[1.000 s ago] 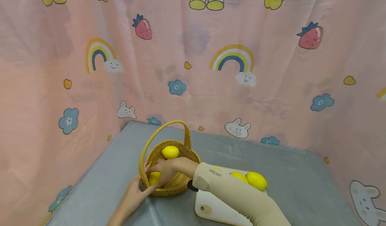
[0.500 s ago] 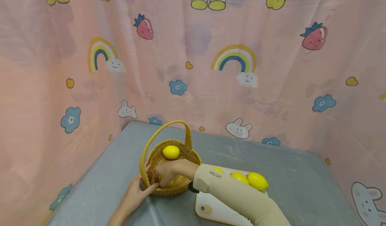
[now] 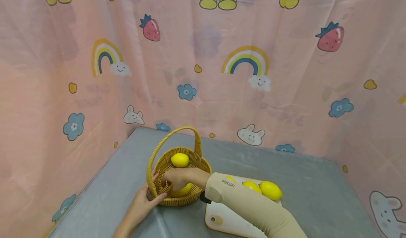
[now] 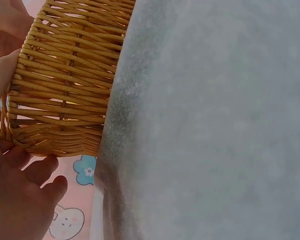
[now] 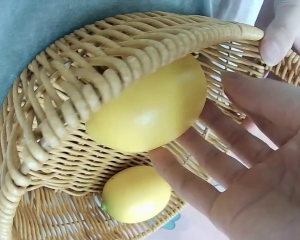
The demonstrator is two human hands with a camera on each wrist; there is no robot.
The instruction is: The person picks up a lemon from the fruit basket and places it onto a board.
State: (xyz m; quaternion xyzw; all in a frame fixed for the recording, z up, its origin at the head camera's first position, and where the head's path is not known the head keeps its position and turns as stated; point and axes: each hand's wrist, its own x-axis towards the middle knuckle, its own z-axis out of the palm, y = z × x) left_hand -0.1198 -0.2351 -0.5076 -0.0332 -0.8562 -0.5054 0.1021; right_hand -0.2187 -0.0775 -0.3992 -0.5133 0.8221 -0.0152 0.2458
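Note:
A wicker basket (image 3: 176,201) with a tall arched handle stands on the grey table. My left hand (image 3: 142,197) holds its left side, thumb on the rim and fingers around the handle's base. Inside the basket, my right hand (image 3: 176,178) has its fingers loosely extended beside a yellow lemon (image 3: 182,191) near the front wall. In the right wrist view the fingertips are right at this lemon (image 5: 152,110), without curling round it. A second lemon (image 3: 179,160) lies at the back of the basket, its stem end greenish in the right wrist view.
A white cutting board (image 3: 223,217) lies right of the basket, partly under the right sleeve (image 3: 250,204). On it sit a large lemon (image 3: 270,190), another lemon (image 3: 252,187) and a yellow sliver of one more. Patterned pink cloth (image 3: 203,107) walls the table.
The front lemon has shifted from the basket's left side rightward along the front wall. My right hand's fingers have come off it and loosened. My left hand stays in place.

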